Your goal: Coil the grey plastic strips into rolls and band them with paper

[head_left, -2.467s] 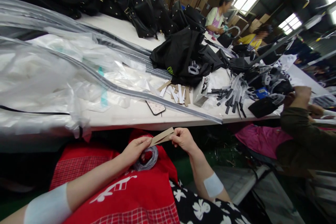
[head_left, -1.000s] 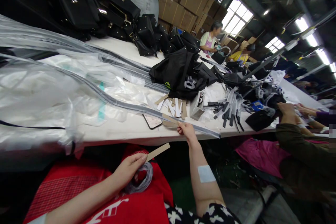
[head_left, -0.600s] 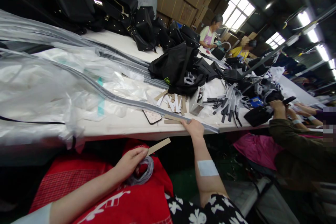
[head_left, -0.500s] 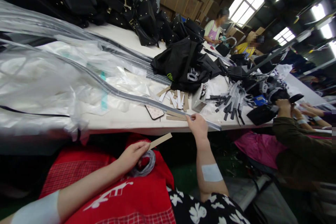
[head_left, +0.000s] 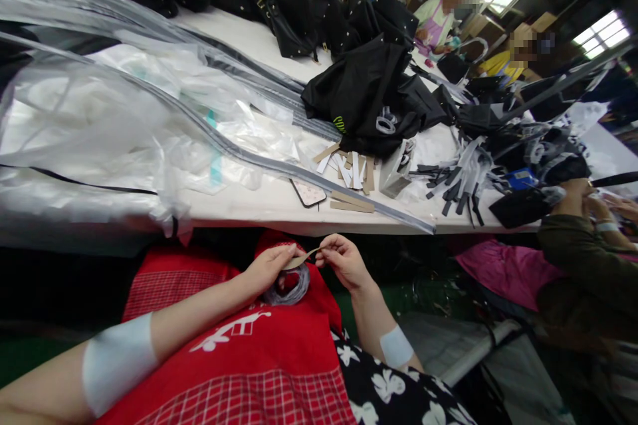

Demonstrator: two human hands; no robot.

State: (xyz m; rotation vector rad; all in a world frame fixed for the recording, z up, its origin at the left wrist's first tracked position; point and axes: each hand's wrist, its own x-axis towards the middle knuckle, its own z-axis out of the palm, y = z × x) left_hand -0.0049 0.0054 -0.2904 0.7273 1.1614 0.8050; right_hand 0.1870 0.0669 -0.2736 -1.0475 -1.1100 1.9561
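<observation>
In front of you runs a long white-topped table [head_left: 239,207]. On your left it carries a heap of crumpled clear plastic sheeting [head_left: 94,126], with a long grey ribbon-like band [head_left: 279,165] stretching rightward to the near edge. Near you lie a phone in a pale patterned, black-edged case [head_left: 309,194] and, just to its right, two flat, narrow brown strips [head_left: 353,207]. Beyond sits a slumped black fabric bag with green lettering [head_left: 361,89]; studded black bags [head_left: 294,10] line the far side.

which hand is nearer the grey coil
Left: the left hand touches the grey coil at its upper left; the right hand is apart, above and to the right.
</observation>
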